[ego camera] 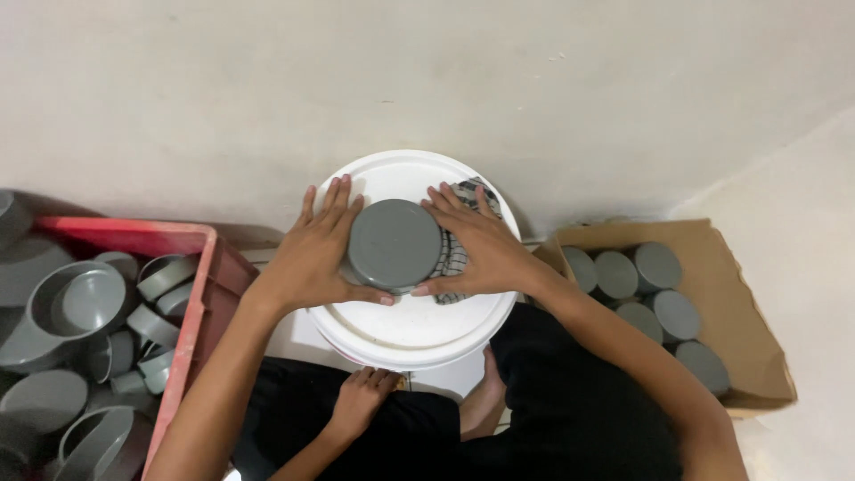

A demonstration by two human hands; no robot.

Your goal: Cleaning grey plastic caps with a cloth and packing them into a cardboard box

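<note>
left hand [313, 254]: fingers together, cupping grey pipe cap [394, 244] | right hand [481, 249]: fingers slightly spread, pressing cap and checked cloth [452, 258] | on white bucket lid [410, 325]

Looking like a small workshop or packing corner, floor-level work. Red plastic crate [191, 294] on the left is holding loose grey pipe fittings [76, 307]; cardboard box [712, 303] on the right is holding stacked grey round caps [657, 265]. White bucket lid [414, 330] is serving as a worktop. Person is sitting on the bare floor against a plain pale wall [427, 80].
</note>
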